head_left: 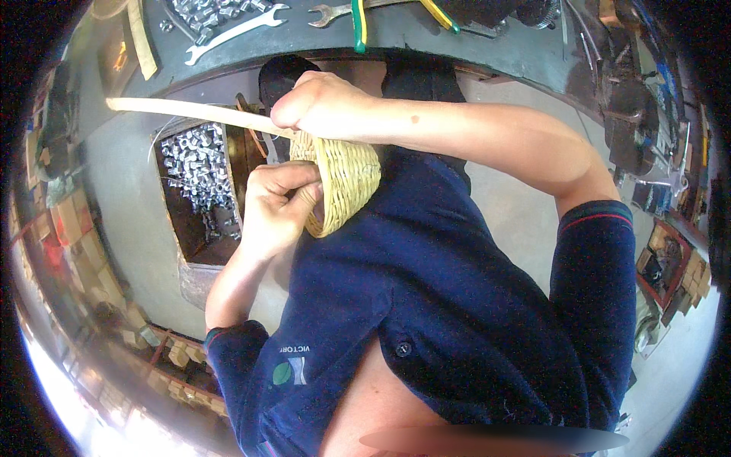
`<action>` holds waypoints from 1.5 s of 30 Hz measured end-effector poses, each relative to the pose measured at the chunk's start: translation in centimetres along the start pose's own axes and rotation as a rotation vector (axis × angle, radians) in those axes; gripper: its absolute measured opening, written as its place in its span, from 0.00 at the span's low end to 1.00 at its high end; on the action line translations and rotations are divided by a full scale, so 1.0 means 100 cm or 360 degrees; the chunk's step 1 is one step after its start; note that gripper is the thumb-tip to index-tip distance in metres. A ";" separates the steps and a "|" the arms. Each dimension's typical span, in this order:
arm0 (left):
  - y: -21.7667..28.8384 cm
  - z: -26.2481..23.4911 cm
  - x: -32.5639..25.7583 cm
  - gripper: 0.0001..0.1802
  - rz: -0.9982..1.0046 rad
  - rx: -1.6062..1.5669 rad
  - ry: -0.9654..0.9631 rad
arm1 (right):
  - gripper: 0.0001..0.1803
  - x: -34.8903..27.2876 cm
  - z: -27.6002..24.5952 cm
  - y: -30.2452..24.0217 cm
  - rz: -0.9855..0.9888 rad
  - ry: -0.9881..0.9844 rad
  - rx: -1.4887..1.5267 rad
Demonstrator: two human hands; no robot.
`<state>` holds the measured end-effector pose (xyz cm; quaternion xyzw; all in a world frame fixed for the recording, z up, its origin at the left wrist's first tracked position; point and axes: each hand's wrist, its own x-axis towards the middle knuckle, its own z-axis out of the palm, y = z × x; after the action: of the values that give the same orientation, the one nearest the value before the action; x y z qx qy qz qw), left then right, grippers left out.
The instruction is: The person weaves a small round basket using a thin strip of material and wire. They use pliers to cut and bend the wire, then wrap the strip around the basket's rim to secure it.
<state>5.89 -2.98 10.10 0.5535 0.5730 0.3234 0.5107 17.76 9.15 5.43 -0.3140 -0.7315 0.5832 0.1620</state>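
A small woven basket (352,186) of yellowish wicker is tipped on its side against the front of my navy shirt, its opening facing left. My left hand (278,202) pinches the near part of its rim, with the fingertips reaching inside the opening. Above it, my right hand (324,107) is closed at the far side of the rim, over the end of a long pale flat strip (183,110). The strip sticks out to the left from under that hand. My right fingers are mostly hidden behind the hand and wrist.
Beyond my hands is a grey workbench (304,49) with an open-ended spanner (236,34), green-and-yellow plier handles (359,27) and several metal fittings (209,15). An open box of metal fittings (199,164) stands low at the left. Shelves with small blocks (179,354) line the left.
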 end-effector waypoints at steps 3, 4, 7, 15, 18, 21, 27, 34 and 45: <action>-0.012 0.006 -0.005 0.04 -0.0071 -0.0238 0.0117 | 0.15 0.007 -0.004 -0.002 0.0340 -0.0061 -0.0022; -0.013 0.008 -0.007 0.04 -0.0083 -0.0331 0.0172 | 0.21 0.009 -0.005 -0.001 0.0468 -0.0071 -0.0020; -0.011 0.004 -0.005 0.05 0.0095 -0.0012 0.0187 | 0.19 0.008 -0.009 0.007 0.0362 -0.0040 0.0002; -0.010 0.005 -0.003 0.05 0.0111 -0.0195 0.0157 | 0.16 0.010 -0.009 0.006 0.0123 -0.0134 -0.0130; 0.000 0.005 -0.001 0.05 0.0209 0.0013 0.0168 | 0.17 0.008 -0.004 0.006 0.0120 -0.0104 -0.0144; 0.008 0.001 0.002 0.05 0.0277 0.0216 0.0133 | 0.18 0.008 -0.005 0.006 0.0128 -0.0099 -0.0076; 0.015 -0.001 0.004 0.06 0.0160 0.0290 0.0030 | 0.20 0.006 -0.007 0.006 0.0398 -0.0060 0.0078; -0.016 0.020 -0.004 0.08 -0.0299 -0.0740 0.0275 | 0.19 0.010 -0.006 0.012 0.0289 -0.0102 0.0063; 0.000 0.009 0.000 0.08 0.0425 0.0231 0.0228 | 0.10 0.006 0.000 -0.003 0.0164 0.0010 -0.0031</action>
<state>6.70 -3.13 9.88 0.6357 0.5512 0.3848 0.3796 17.23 9.44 5.65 -0.3546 -0.7194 0.5827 0.1311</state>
